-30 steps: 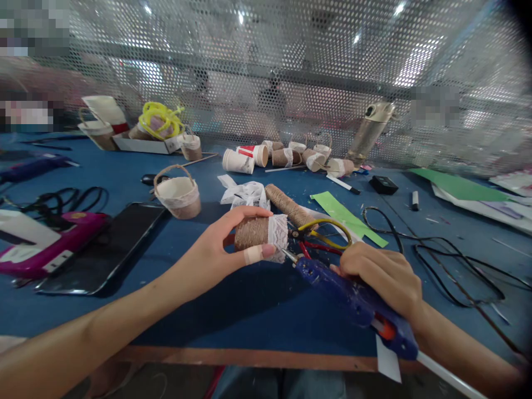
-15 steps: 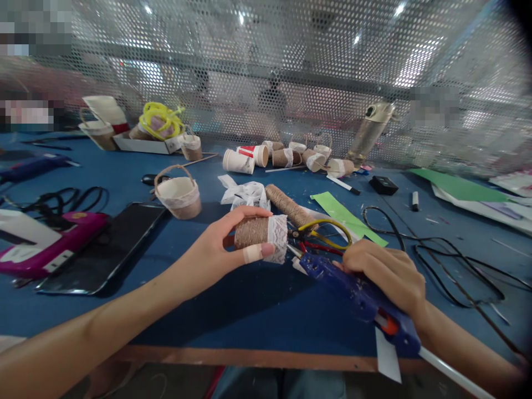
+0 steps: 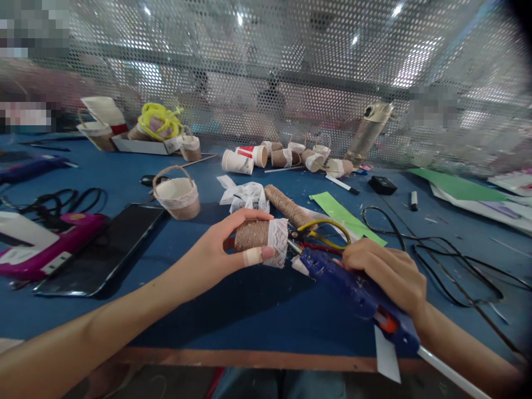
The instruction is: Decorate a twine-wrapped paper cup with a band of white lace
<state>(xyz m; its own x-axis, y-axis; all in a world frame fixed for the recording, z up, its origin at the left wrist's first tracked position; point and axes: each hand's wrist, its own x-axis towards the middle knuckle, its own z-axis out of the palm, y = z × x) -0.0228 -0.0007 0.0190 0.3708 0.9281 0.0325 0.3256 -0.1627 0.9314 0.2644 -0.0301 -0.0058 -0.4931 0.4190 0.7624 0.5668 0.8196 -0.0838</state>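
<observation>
Tilted on its side, a twine-wrapped paper cup (image 3: 251, 233) with a white lace band (image 3: 277, 242) round its rim is gripped in my left hand (image 3: 233, 238). A bandage covers one of that hand's digits. My right hand (image 3: 386, 271) is closed around a blue hot glue gun (image 3: 353, 288), a long white glue stick (image 3: 451, 372) coming out of its rear. The gun's metal nozzle is at the lace edge; whether it touches cannot be told. Behind them lie yellow-handled scissors (image 3: 332, 233), partly hidden, and a roll of twine (image 3: 287, 205).
A basket-like cup with handle (image 3: 178, 197), white lace (image 3: 245, 194) and a light green paper strip (image 3: 338, 217) lie beyond my hands. A phone (image 3: 103, 246) and magenta device (image 3: 68, 238) are left, a black cord (image 3: 453, 260) right. Several wrapped cups stand before the mesh wall.
The view has shifted very slightly. The glue gun's nozzle has tilted a little at the cup's lace rim; both hands keep their hold.
</observation>
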